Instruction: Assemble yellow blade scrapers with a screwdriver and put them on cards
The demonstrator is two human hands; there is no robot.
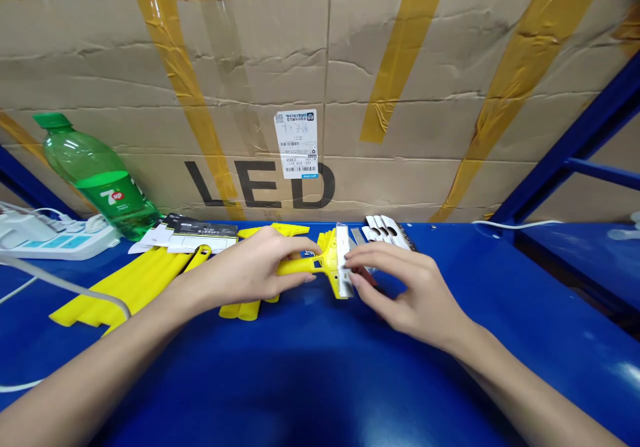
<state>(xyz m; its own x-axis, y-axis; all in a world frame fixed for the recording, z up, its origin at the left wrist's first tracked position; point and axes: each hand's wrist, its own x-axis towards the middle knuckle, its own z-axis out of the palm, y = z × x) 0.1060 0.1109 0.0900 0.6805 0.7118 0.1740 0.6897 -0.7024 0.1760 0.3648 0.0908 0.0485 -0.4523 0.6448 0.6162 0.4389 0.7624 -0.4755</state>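
My left hand (255,263) is closed round the short yellow handle of a scraper (328,260), held sideways above the table. Across the scraper's wide head lies a flat silvery metal blade (344,260). From the right, my right hand (405,287) pinches at the blade's face with thumb and fingertips. Just behind that hand, a loose metal blade (358,237) shows in part. More yellow plastic scraper parts (245,310) lie beneath and behind my left hand, partly covered by it.
Long yellow handles (135,280) lie at left, below printed cards (200,235). A green soda bottle (100,177) leans against the large cardboard box (250,100), beside a white power strip (75,241) with cables. White slotted pieces (386,231) sit at the back of the blue table (310,380).
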